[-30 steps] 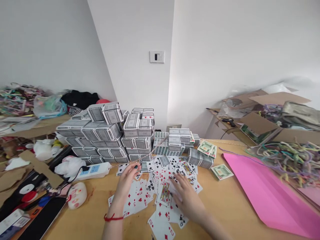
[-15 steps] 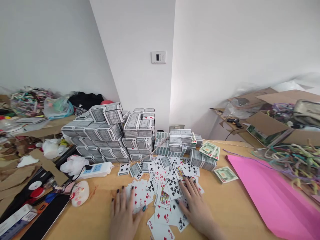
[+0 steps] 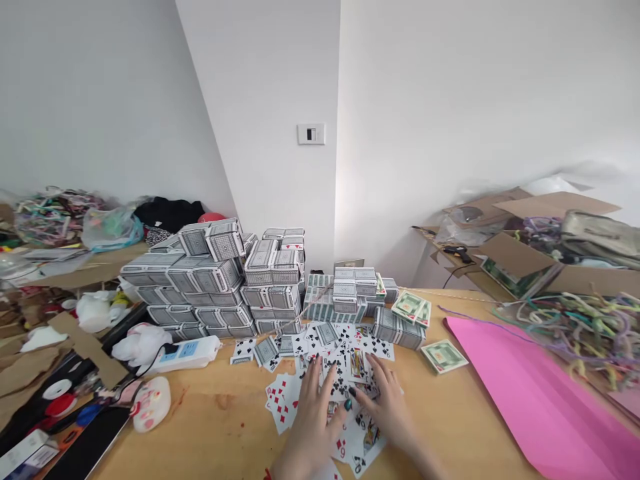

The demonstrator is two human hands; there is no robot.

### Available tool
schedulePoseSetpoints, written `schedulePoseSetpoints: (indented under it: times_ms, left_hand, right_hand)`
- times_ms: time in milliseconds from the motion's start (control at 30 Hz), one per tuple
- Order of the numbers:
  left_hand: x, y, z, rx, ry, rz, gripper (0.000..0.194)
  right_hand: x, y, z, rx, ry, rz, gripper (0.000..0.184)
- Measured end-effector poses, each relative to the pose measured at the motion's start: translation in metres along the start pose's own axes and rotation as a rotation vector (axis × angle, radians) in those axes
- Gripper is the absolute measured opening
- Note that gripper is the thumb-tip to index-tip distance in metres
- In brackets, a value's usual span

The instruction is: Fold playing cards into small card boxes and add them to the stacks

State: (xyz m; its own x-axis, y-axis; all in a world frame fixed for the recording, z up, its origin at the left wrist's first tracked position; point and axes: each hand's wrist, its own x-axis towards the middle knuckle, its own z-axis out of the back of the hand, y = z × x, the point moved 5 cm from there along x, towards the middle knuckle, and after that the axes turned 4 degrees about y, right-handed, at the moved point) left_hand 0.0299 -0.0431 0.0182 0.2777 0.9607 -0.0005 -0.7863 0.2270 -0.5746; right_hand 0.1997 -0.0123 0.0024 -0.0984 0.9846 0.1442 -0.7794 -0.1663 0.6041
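Loose playing cards [image 3: 284, 399] lie face up in an overlapping spread on the wooden table [image 3: 200, 427]. My left hand [image 3: 315, 417] rests flat over the middle of the spread, fingers apart, covering several cards. On the right side of the same cards lies my right hand [image 3: 387, 403], its fingers also spread. Between the two hands a ten of clubs [image 3: 341, 377] and a face card [image 3: 358, 363] show. A few cards with grey backs [image 3: 265, 350] lie behind my left hand.
Wrapped grey card decks [image 3: 200, 273] are stacked at the back left, with smaller stacks [image 3: 355, 283] beside them. Green-backed cards [image 3: 444, 356] and a pink sheet [image 3: 530, 393] are to the right. A white power strip [image 3: 185, 353] and a white mouse-shaped object [image 3: 151, 403] are left.
My left hand came down onto the cards at the left, then moved right to the middle, and the left-hand cards shifted. My right hand stays on the right side of the spread.
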Motion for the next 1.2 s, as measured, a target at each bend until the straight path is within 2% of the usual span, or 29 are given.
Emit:
schedulePoseSetpoints:
  times_ms: [100, 233, 300, 367, 433, 500, 633, 767, 1000, 1100, 1200]
  left_hand:
    - [0.024, 0.000, 0.006, -0.010, -0.026, -0.006, 0.050]
    - [0.048, 0.003, -0.002, 0.067, -0.098, 0.000, 0.046]
    - [0.051, 0.005, -0.007, 0.117, -0.134, -0.034, 0.044]
    - [0.051, 0.009, -0.008, 0.113, -0.177, -0.039, 0.043]
    - [0.049, 0.013, -0.005, 0.053, -0.219, -0.047, 0.044]
    - [0.047, 0.016, 0.000, -0.075, -0.245, -0.059, 0.044]
    - [0.047, 0.025, 0.010, -0.365, -0.291, 0.060, 0.044]
    - [0.047, 0.030, 0.017, -0.549, -0.344, 0.113, 0.029]
    - [0.047, 0.038, 0.020, -0.650, -0.393, 0.151, 0.030]
    - [0.047, 0.039, 0.022, -0.703, -0.411, 0.168, 0.033]
    - [0.048, 0.041, 0.024, -0.779, -0.461, 0.240, 0.036]
  right_hand:
    - [0.022, 0.004, -0.007, -0.044, 0.048, -0.066, 0.075]
    - [0.047, 0.012, -0.018, -0.039, 0.117, -0.143, 0.070]
    - [0.052, 0.011, -0.020, 0.056, 0.119, -0.168, 0.061]
    - [0.054, 0.007, -0.022, 0.210, 0.114, -0.158, 0.044]
    - [0.053, 0.004, -0.023, 0.396, 0.134, -0.122, 0.023]
    - [0.051, 0.001, -0.023, 0.611, 0.149, -0.091, 0.011]
    - [0.049, -0.004, -0.016, 0.904, 0.088, -0.140, 0.022]
    - [0.049, -0.004, -0.010, 1.046, 0.057, -0.177, 0.031]
    - [0.049, -0.006, -0.010, 1.159, 0.018, -0.210, 0.034]
    - [0.048, -0.002, -0.010, 1.221, 0.072, -0.196, 0.039]
    - [0.048, -0.001, -0.009, 1.231, 0.089, -0.219, 0.036]
